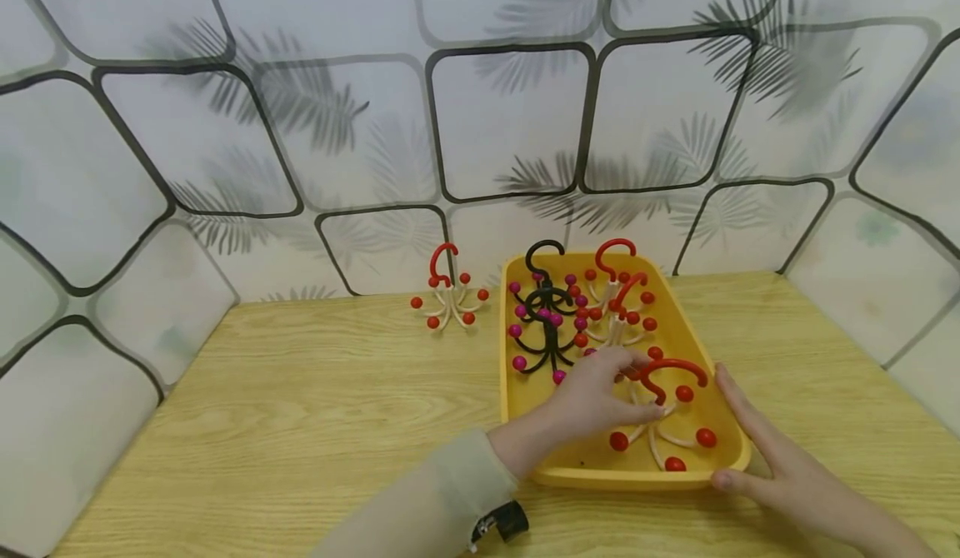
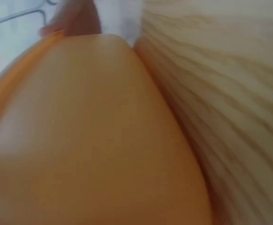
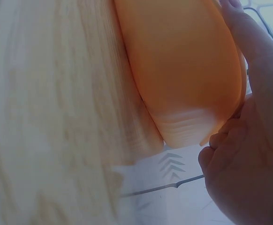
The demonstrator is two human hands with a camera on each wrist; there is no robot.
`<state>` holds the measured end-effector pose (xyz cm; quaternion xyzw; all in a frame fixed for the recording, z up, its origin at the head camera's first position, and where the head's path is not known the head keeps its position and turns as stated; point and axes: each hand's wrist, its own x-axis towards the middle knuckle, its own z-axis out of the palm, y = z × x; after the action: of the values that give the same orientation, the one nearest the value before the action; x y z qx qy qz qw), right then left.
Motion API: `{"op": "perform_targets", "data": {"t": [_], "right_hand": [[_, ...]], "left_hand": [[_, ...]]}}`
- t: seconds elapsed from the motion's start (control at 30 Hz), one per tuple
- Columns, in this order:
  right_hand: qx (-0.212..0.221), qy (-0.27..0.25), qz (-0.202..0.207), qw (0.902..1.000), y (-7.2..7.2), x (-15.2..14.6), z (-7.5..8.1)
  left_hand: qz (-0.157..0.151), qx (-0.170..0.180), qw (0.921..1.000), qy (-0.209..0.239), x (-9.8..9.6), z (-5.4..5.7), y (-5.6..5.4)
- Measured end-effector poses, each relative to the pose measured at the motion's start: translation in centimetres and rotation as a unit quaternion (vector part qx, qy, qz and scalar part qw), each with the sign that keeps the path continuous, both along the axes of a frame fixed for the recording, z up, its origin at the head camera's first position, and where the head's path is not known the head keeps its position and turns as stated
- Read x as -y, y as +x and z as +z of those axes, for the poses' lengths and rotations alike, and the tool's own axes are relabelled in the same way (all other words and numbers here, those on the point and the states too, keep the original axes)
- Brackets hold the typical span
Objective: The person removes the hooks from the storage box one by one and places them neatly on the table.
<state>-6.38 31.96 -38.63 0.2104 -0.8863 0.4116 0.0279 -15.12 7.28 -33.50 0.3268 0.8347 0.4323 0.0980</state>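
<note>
Extending from the lower left, my left forearm crosses the near-left rim of the yellow tray (image 1: 600, 481). The left hand (image 1: 596, 396) is over the interior, back of the hand upward, at the front red-hooked hanger (image 1: 658, 393). This hanger is in the near-right part of the tray. Left thumb and fingers are spaced apart, thumb at the hanger's stem; I cannot tell whether they clamp it.

My right hand (image 1: 783, 466) clamps the tray's near-right corner: thumb at the near edge, fingers along the right outer wall. The right forearm enters from the lower right.

Black hangers (image 1: 551, 337) stand beyond my left hand; one white hanger (image 1: 448, 300) is on the table (image 1: 337, 400), left of the tray.
</note>
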Motion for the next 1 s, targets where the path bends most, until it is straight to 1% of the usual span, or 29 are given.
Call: {"op": "perform_targets", "data": {"t": [0.07, 0.17, 0.23, 0.4, 0.5, 0.6, 0.7, 0.8, 1.0], "right_hand": [[0.005, 0.002, -0.003, 1.0, 0.04, -0.01, -0.03], [0.011, 0.003, -0.004, 0.9999, 0.1, -0.04, 0.0], [0.013, 0.003, -0.005, 0.9999, 0.14, -0.05, 0.01], [0.013, -0.003, -0.003, 0.9999, 0.15, -0.02, 0.08], [0.0, 0.007, -0.001, 1.0, 0.12, 0.02, 0.1], [-0.012, 0.016, 0.001, 0.9998, 0.06, 0.04, 0.14], [-0.009, 0.016, -0.001, 0.9998, 0.04, 0.02, 0.13], [-0.001, 0.014, -0.004, 0.9999, 0.03, 0.02, 0.11], [-0.002, 0.024, -0.005, 0.9997, 0.03, 0.03, 0.13]], "left_hand": [[-0.014, -0.018, 0.9995, -0.024, -0.11, -0.08, -0.04], [-0.034, -0.03, 0.9978, -0.047, -0.32, -0.22, -0.09], [-0.046, -0.03, 0.9971, -0.053, -0.42, -0.29, -0.15], [-0.06, -0.037, 0.9954, -0.065, -0.57, -0.36, -0.22], [-0.059, -0.044, 0.9947, -0.072, -0.68, -0.37, -0.19], [-0.056, -0.033, 0.995, -0.077, -0.78, -0.37, -0.13], [-0.053, -0.018, 0.9952, -0.081, -0.85, -0.38, -0.09], [-0.048, -0.012, 0.9954, -0.082, -0.89, -0.42, -0.08], [-0.056, -0.017, 0.9956, -0.073, -0.91, -0.43, 0.0]]}}
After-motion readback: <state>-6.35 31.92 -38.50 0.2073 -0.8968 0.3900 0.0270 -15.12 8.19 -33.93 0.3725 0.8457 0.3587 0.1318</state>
